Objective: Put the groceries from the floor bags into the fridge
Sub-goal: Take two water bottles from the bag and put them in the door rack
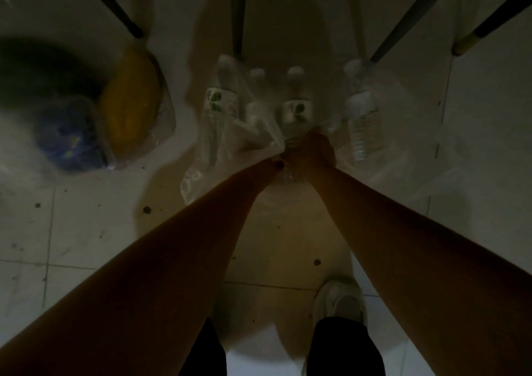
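- I look down at a dim tiled floor (86,231). Both my arms reach down to a clear plastic bag (230,157) full of water bottles.
- My right hand (315,151) is curled tight around the bottom end of the middle water bottle (296,111), the one with the leaf label.
- My left hand (275,164) is right next to it, touching the bag. It is mostly hidden, so I cannot tell if it is pinching the plastic or just resting there.
- More bottles lie in the bag: one with a leaf label on the left (220,99), a smaller one (256,93) between them, and one on the right (362,122).
- A second bag (138,102) sits well apart on the left, with something yellow and something blue inside.
- I think the job has only just begun. I cannot see the fridge from here.
- To do this step well, I would hold the bag down with my left hand and slide the bottle straight out with my right.
- The plastic looks thin and clingy, so I would pull slowly or it may come up too.
- Dark chair legs (237,13) stand just behind the bottles. I would lift toward me, not away.
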